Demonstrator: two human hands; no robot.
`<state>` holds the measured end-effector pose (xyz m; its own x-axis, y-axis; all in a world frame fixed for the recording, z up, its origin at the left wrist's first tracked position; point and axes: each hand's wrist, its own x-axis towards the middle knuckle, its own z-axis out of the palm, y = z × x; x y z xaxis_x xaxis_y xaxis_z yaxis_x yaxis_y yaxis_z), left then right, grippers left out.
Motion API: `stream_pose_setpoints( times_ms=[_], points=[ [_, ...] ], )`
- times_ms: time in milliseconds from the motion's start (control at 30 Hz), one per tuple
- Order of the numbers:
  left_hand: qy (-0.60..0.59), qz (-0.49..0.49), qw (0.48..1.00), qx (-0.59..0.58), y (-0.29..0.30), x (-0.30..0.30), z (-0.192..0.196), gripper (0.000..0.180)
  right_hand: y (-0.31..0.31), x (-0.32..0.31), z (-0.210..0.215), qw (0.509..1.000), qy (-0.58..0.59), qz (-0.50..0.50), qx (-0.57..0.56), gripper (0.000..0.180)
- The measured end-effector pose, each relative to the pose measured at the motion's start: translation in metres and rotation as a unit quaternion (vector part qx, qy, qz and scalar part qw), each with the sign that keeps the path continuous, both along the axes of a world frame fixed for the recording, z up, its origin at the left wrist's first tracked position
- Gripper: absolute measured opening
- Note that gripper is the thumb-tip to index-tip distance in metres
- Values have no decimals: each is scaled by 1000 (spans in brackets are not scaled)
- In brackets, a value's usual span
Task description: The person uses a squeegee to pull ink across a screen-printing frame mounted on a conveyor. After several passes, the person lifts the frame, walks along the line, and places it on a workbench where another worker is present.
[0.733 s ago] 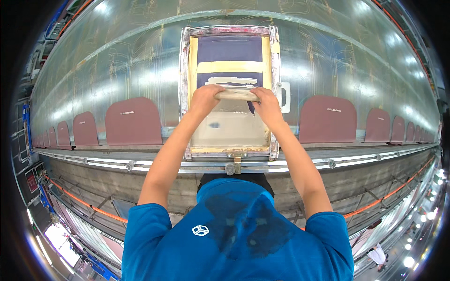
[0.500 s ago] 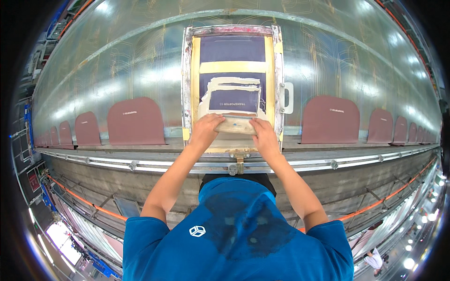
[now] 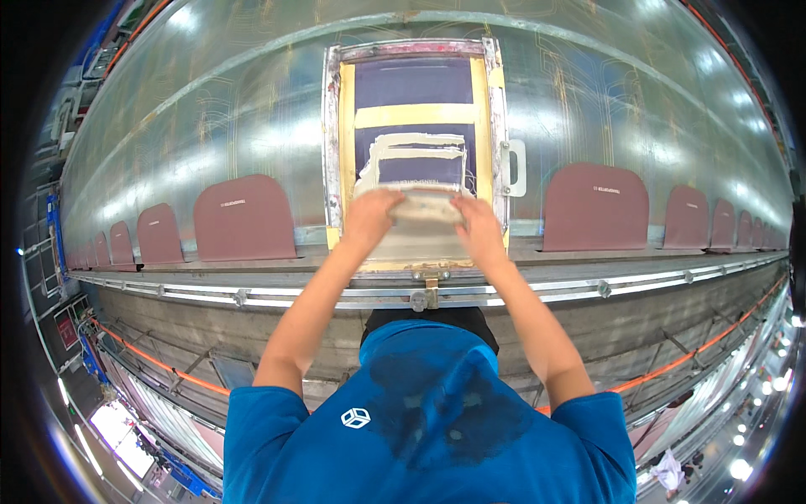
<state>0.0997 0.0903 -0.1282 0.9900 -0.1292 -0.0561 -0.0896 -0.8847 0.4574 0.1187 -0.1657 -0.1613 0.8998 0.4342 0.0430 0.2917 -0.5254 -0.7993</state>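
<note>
A screen-printing frame (image 3: 332,126) lies in front of me, its dark purple mesh (image 3: 411,82) bordered and crossed by yellow tape (image 3: 416,116). Cream-white ink (image 3: 418,140) is smeared in a rough rectangle on the mesh. Across the near part of this ink lies a pale, worn squeegee (image 3: 426,210), slightly blurred. My left hand (image 3: 372,222) is closed round its left end and my right hand (image 3: 477,228) grips the right end. The squeegee's blade edge is hidden, and its body partly covers a line of lettering on the mesh.
Maroon round-cornered pieces (image 3: 245,218) lie in a row along the shiny table (image 3: 571,109), with another maroon piece (image 3: 596,208) right of the frame. A white handle (image 3: 517,168) juts from the frame's right side. A metal rail (image 3: 537,296) runs along the near edge.
Both hands have pushed the squeegee a little away from me, and it now covers part of the lettering that showed before. The whole view has shifted slightly.
</note>
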Motion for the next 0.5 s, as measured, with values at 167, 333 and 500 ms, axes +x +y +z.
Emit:
stream_pose_setpoints(
  times_ms=[167, 333, 500],
  points=[
    [-31, 10, 999, -24, -73, -100, 89, 38, -85, -69, 101, 997, 33, 61, 43, 48],
    [-25, 18, 999, -32, -81, -123, 107, 40, -128, 12, 54, 963, 5, -268, 34, 50],
    [-72, 0, 995, -66, -149, -25, 182, 51, -201, 192, 101, 966, 118, -196, 120, 35]
  ],
)
